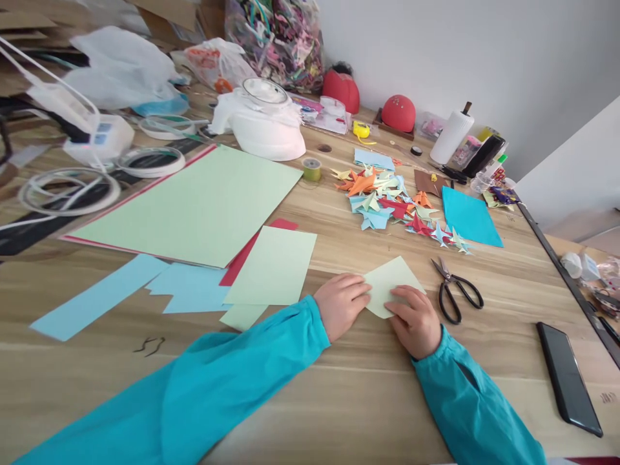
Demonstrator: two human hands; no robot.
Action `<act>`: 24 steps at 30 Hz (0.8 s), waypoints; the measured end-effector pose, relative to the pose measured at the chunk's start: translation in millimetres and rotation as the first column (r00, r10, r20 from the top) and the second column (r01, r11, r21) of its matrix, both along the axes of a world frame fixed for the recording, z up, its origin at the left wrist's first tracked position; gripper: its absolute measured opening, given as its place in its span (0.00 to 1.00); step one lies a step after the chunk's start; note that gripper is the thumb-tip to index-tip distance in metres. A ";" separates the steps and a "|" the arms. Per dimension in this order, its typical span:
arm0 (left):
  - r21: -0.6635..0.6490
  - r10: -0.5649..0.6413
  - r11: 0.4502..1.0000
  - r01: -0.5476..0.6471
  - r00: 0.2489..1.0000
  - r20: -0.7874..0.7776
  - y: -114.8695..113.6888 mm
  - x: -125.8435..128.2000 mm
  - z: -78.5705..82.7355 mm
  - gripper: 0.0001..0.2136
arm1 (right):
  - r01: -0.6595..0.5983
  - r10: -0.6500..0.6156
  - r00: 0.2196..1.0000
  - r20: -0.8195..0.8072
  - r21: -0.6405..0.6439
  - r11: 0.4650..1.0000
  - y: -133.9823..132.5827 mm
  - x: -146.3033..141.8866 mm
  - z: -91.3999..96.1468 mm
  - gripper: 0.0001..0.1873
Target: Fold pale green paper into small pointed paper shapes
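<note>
The left hand [341, 303] and right hand [416, 321] grasp the small green sheet [394, 281] between them, with black-handled scissors [449, 278] close on the grip's right, a phone [569, 378] farther right, a green rectangle [278, 265] near its left, and folded paper shapes [387, 203] beyond.

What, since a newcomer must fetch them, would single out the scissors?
On the wooden table, find the right hand, touching a small pale green sheet. Just right of that hand lie the scissors. Unlike the flat black phone further right, they have two black loop handles and metal blades.
</note>
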State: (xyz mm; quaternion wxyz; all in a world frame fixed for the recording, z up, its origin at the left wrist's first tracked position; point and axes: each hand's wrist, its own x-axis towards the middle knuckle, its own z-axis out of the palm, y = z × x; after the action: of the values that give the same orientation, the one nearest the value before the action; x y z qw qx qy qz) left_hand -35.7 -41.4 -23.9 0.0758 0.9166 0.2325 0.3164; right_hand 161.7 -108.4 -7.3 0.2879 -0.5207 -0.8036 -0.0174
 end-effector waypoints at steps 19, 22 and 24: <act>0.065 0.075 0.995 -0.076 0.997 0.020 -5.9 -0.6 9.2 0.12 | 0.002 -0.002 1.000 0.008 0.034 0.999 -1.7 -1.0 6.1 0.10; 0.042 0.059 0.997 -0.063 0.994 0.091 -0.3 -3.8 4.9 0.13 | 0.014 -0.014 1.000 -0.002 -0.002 1.000 1.6 5.9 8.7 0.08; 0.003 0.081 0.997 -0.082 0.987 0.137 6.4 -7.3 1.5 0.13 | 0.077 -0.077 0.996 -0.053 -0.002 0.997 6.0 12.8 10.1 0.06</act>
State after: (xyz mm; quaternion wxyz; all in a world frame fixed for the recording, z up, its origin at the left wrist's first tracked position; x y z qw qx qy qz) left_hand -43.0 -35.0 -22.4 0.0747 0.8828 0.2625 0.3823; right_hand 174.5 -102.4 2.8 0.3083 -0.5513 -0.7751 -0.0147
